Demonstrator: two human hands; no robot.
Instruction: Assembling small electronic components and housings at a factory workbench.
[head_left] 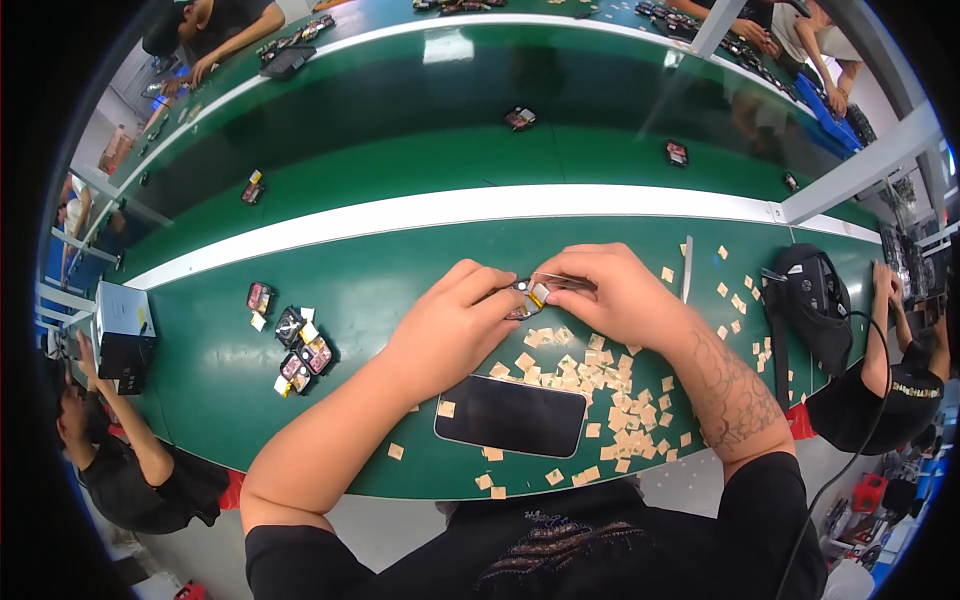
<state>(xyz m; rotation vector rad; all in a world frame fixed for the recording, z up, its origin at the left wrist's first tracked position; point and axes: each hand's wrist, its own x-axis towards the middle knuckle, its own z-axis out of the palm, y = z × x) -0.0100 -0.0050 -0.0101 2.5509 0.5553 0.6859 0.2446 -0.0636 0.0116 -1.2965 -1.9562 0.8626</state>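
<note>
- Small dark component (522, 298) sits pinched between both hands just above the green bench (400, 260), near its middle and beyond the black phone (510, 415).
- My left hand (455, 320) has its fingertips closed on the part's left side, steadying it.
- My right hand (610, 295) is closed on thin tweezers (560, 283), their tip meeting a small tan patch at the part.
- Tan paper squares (590, 385) lie scattered under and around my right wrist — I judge a sleeve or forearm could sweep them off the edge.
- I'd say the patch could go on crooked if either grip shifts, since the part is held in the air rather than resting flat.
- A cluster of similar modules (300, 350) lies to the left, well apart.
- Another person's arm (880, 330) is at the right end, beside a black bag (815, 300) — a bump there could jog the bench.
</note>
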